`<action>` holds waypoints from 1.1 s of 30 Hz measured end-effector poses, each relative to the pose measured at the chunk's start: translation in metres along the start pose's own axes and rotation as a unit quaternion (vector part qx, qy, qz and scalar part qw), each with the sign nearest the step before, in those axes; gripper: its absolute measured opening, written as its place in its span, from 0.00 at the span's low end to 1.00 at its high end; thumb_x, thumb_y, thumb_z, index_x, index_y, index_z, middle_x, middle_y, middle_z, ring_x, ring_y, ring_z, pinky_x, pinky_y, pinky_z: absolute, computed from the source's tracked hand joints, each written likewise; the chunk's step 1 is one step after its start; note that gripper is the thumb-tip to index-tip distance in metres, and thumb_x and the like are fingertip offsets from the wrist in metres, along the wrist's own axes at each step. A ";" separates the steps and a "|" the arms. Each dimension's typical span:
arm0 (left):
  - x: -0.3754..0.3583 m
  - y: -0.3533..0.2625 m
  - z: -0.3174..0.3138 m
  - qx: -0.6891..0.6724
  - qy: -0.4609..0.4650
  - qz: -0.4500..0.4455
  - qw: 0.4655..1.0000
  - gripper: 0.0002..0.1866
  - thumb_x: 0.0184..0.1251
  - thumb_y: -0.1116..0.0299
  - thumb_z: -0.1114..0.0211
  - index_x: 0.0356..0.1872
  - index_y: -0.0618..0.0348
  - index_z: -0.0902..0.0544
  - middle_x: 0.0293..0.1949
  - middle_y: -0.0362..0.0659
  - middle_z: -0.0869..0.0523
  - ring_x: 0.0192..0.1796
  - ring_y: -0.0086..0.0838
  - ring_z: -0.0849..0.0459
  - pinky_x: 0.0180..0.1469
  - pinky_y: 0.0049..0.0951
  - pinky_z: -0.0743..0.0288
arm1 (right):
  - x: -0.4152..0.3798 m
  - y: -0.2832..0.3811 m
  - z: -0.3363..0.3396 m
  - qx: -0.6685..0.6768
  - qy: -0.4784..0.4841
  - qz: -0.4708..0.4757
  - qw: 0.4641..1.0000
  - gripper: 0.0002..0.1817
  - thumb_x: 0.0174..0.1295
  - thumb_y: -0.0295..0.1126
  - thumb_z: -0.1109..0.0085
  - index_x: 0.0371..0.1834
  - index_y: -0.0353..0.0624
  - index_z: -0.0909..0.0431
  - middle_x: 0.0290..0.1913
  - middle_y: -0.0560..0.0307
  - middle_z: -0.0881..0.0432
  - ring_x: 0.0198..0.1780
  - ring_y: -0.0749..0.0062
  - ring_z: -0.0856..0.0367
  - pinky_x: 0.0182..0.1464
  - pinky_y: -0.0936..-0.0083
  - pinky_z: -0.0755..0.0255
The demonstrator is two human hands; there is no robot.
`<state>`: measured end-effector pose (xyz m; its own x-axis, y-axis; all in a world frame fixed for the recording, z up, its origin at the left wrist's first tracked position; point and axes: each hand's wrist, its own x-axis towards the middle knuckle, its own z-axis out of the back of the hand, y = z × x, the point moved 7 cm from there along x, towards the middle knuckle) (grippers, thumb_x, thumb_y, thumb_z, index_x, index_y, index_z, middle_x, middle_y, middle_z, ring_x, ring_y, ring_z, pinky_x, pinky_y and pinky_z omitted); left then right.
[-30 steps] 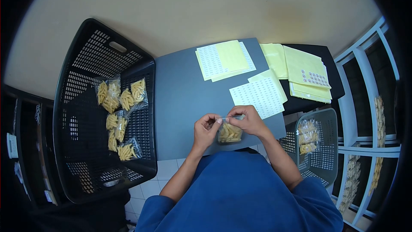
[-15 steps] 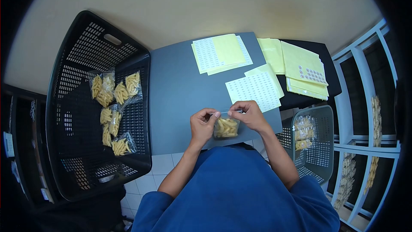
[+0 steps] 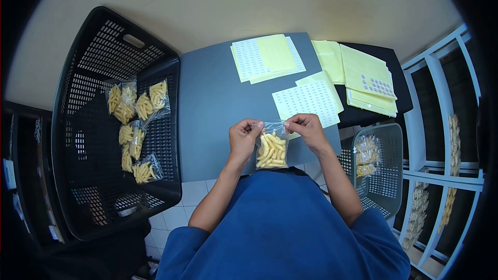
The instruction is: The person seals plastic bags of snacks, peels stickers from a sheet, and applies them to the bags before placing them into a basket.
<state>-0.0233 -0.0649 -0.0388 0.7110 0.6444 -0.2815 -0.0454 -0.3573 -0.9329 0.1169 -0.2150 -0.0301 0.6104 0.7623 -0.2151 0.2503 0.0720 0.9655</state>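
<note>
You hold a small clear bag of pasta (image 3: 272, 151) with both hands over the near edge of the desk (image 3: 218, 114), close to its near right corner. Your left hand (image 3: 244, 137) pinches the top left corner of the bag, and your right hand (image 3: 307, 128) pinches the top right corner, so the bag hangs upright between them. Just behind your right hand a white label sheet (image 3: 306, 102) lies near the right edge of the desk. Another stack of sheets (image 3: 267, 58) lies at the far edge. Beside the left edge stands a large black basket (image 3: 93, 72) with several filled pasta bags (image 3: 136, 106) inside. A smaller grey basket (image 3: 384, 176) stands beside the right edge.
</note>
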 end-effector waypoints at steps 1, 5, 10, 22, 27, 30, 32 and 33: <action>0.001 0.002 -0.001 -0.003 0.003 0.006 1.000 0.04 0.71 0.76 0.30 0.38 0.67 0.13 0.31 0.41 0.12 0.31 0.20 0.17 0.37 0.21 0.23 | 0.000 -0.002 0.001 0.004 -0.004 -0.006 1.000 0.05 0.65 0.25 0.30 0.38 0.34 0.12 0.30 0.55 0.11 0.33 0.77 0.15 0.40 0.78 0.24; 0.008 0.017 0.001 -0.012 0.011 0.024 1.000 0.04 0.70 0.76 0.30 0.38 0.67 0.13 0.30 0.40 0.12 0.31 0.20 0.17 0.35 0.21 0.24 | -0.001 -0.006 0.005 0.014 -0.014 -0.036 0.999 0.05 0.65 0.25 0.31 0.37 0.34 0.12 0.30 0.54 0.12 0.32 0.77 0.16 0.40 0.78 0.24; 0.005 0.012 0.002 0.013 0.017 0.006 1.000 0.04 0.70 0.76 0.29 0.38 0.67 0.12 0.31 0.41 0.12 0.32 0.20 0.17 0.37 0.21 0.25 | -0.003 -0.008 0.005 0.006 -0.009 -0.004 1.000 0.07 0.66 0.28 0.30 0.38 0.34 0.12 0.30 0.57 0.11 0.32 0.79 0.16 0.37 0.81 0.25; -0.015 0.008 0.018 0.051 0.006 -0.046 0.998 0.05 0.72 0.76 0.32 0.36 0.67 0.12 0.29 0.40 0.11 0.31 0.17 0.17 0.36 0.20 0.25 | -0.016 -0.003 -0.025 -0.131 -0.035 0.028 0.990 0.13 0.64 0.35 0.26 0.30 0.35 0.12 0.22 0.60 0.16 0.24 0.85 0.25 0.28 0.82 0.32; -0.010 0.021 0.014 0.043 -0.004 -0.036 0.998 0.07 0.75 0.74 0.33 0.35 0.67 0.13 0.29 0.40 0.11 0.31 0.17 0.17 0.37 0.21 0.25 | -0.016 -0.006 -0.015 -0.179 -0.057 0.015 0.982 0.15 0.64 0.38 0.26 0.29 0.35 0.13 0.20 0.61 0.17 0.22 0.85 0.27 0.25 0.80 0.35; -0.009 0.023 0.007 0.056 -0.003 -0.025 0.998 0.08 0.76 0.73 0.34 0.36 0.66 0.13 0.29 0.40 0.12 0.31 0.17 0.18 0.37 0.21 0.25 | -0.016 -0.005 -0.007 -0.215 -0.078 0.026 0.973 0.17 0.64 0.39 0.26 0.28 0.34 0.14 0.19 0.60 0.19 0.21 0.84 0.29 0.25 0.78 0.36; -0.010 0.025 0.001 0.065 0.004 -0.023 0.998 0.08 0.76 0.72 0.35 0.36 0.66 0.14 0.29 0.39 0.13 0.32 0.17 0.18 0.38 0.21 0.25 | -0.018 -0.002 -0.002 -0.247 -0.088 0.043 0.964 0.17 0.65 0.38 0.27 0.27 0.35 0.15 0.18 0.61 0.20 0.21 0.85 0.29 0.25 0.79 0.36; -0.010 0.027 -0.002 0.070 0.008 -0.023 0.997 0.09 0.77 0.72 0.35 0.36 0.66 0.14 0.29 0.39 0.13 0.32 0.17 0.18 0.38 0.21 0.25 | -0.020 0.004 0.001 -0.270 -0.092 0.053 0.957 0.16 0.66 0.36 0.28 0.26 0.35 0.16 0.18 0.62 0.21 0.22 0.86 0.29 0.25 0.79 0.36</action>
<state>-0.0300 -0.0819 -0.0605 0.7260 0.6462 -0.2351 -0.1091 -0.2293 -0.9672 0.1064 -0.2308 -0.0221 0.7452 0.6614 -0.0852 -0.2157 0.3599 0.9077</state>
